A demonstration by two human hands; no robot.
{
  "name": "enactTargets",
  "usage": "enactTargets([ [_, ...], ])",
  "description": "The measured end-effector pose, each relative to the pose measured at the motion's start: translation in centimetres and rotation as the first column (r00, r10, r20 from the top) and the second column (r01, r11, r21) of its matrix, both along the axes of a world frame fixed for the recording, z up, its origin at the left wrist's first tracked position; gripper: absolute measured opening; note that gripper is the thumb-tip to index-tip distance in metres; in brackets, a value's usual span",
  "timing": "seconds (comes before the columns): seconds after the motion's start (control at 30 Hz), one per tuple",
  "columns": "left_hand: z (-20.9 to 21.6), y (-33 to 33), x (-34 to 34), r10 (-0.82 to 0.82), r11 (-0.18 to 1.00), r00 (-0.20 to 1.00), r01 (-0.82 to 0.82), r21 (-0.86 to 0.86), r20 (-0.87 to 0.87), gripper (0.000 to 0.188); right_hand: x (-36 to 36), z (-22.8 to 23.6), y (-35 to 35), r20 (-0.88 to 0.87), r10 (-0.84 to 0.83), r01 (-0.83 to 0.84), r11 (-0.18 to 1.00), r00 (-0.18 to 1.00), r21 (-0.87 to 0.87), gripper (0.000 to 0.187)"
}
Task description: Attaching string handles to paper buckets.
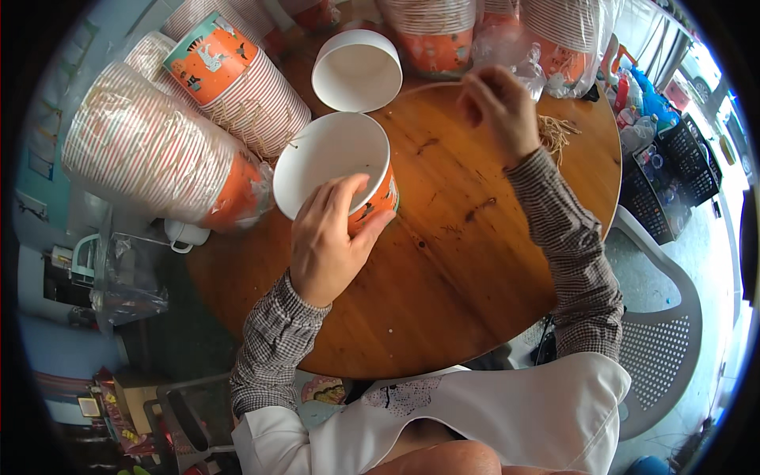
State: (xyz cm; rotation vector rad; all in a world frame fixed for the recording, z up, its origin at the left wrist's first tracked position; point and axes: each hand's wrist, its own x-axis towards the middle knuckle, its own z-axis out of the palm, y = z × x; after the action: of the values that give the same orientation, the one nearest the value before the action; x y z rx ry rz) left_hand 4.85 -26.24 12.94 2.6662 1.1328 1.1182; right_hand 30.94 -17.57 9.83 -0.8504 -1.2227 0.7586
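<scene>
A white-lined paper bucket (324, 154) with an orange printed outside stands tilted on the round wooden table. My left hand (326, 237) is at its near rim, fingers curved over the edge and thumb against the outer wall. To the right, my right hand (499, 107) is raised above the table, its fingers pinched together and slightly blurred. A thin tan cord (431, 85) appears to run leftward from those fingers. Beside that wrist lies a small bundle of similar cords (559, 133). Just beyond the first bucket rests a second paper bucket (358, 71), its opening facing me.
Plastic-wrapped bucket stacks (150, 150) lean along the left; an orange-topped stack (253, 99) lies beside them. More wrapped stacks (431, 36) line the table's far side. A grey chair (657, 332) and black crates (673, 174) stand right of the wooden table (467, 277).
</scene>
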Motion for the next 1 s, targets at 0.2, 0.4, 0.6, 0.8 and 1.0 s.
enactTargets([
  [0.2, -0.8, 2.0, -1.1, 0.052, 0.982, 0.987, -0.078, -0.173, -0.152, 0.031, -6.0, -3.6, -2.0, -0.31, 0.259, -0.334, 0.917, 0.915, -0.218, 0.013],
  [0.4, 1.5, 2.2, -3.1, 0.053, 0.812, 0.944, 0.148, -0.564, 0.325, 0.035, -8.8, -2.5, -4.7, -0.273, 0.41, -0.422, 0.907, 0.87, 0.017, 0.012],
  [0.6, 1.7, 0.8, -3.3, 0.067, 0.812, 0.944, 0.136, -0.568, 0.322, 0.039, -9.5, -1.8, -6.4, 0.011, 0.348, -0.348, 0.935, 0.937, 0.06, 0.007],
  [0.8, 1.7, 0.5, -3.9, 0.03, 0.793, 0.953, 0.161, -0.588, 0.302, 0.041, -10.0, -1.9, -7.0, -0.067, 0.36, -0.358, 0.933, 0.93, 0.05, 0.006],
  [1.0, 1.8, 0.3, -5.3, -0.003, 0.728, 0.936, 0.244, -0.641, 0.352, 0.048, -10.3, -2.0, -7.2, -0.045, 0.364, -0.361, 0.93, 0.93, 0.076, 0.006],
])
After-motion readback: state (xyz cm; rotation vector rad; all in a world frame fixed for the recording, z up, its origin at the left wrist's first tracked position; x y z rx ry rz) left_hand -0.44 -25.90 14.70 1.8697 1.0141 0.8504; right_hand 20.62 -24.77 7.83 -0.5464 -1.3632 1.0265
